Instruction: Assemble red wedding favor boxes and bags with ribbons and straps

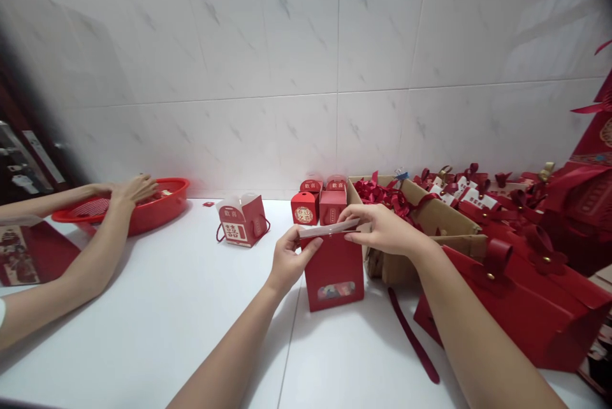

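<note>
A red gift box stands upright on the white table, with a small clear window low on its front showing colourful contents. At its top left corner, my left hand pinches the upper edge between thumb and fingers. My right hand grips the same top edge at the right, where a pale flap shows. A dark red strap lies on the table to the right of the box, apart from both hands.
Behind stand small red boxes; another corded box is further left. A cardboard carton holds red ribbons. Large red gift boxes crowd the right. At left, another person's hands reach into a red basket.
</note>
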`<state>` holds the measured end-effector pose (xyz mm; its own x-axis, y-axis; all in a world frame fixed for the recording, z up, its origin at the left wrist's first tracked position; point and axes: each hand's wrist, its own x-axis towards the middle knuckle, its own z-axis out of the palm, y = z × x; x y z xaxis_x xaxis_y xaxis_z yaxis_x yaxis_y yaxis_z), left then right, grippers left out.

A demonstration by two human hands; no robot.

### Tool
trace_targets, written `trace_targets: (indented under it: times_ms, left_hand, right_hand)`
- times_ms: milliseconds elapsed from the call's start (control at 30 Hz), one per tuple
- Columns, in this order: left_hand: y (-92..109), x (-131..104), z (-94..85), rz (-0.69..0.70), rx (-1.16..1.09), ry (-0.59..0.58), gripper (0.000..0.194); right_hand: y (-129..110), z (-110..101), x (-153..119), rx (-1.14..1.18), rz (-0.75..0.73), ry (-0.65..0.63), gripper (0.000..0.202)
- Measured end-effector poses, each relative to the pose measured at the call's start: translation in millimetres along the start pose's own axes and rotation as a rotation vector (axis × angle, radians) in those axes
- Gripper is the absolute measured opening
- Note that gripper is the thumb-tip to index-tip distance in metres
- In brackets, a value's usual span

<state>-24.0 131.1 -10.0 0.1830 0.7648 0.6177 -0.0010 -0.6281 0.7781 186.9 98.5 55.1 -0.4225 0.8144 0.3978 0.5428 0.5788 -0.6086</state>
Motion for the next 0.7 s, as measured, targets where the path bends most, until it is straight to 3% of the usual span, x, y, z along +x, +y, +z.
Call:
trace_targets:
  times_ms: [100,267,500,633,700]
  left_hand:
    - [-3,0,-6.0,-0.001,-0.075,-0.049,0.008]
    - [-15,1,-10.3,-0.025,-0.145,-0.048,0.022]
    - [-19,2,-10.5,0.136,-0.006,-0.041,0.021]
    - [-15,-1,-10.8,0.191,-0.031,-0.109,0.018]
    - [-11,-2,-9.4,0.156,-0.093,-0.072,0.008]
  right_hand:
    - [1,-2,-2,0.025,-0.023,-0.005,0.018]
    - [4,-4,-2,0.028,-0.009,-0.022,0.018]
    - [-2,-6,-4,-0.036,0.036,-0.096,0.010]
    - [-9,7,1,-0.080,0.117,0.043,0.014]
    - [-16,18,6,-0.150,0.123,0.088,0.012]
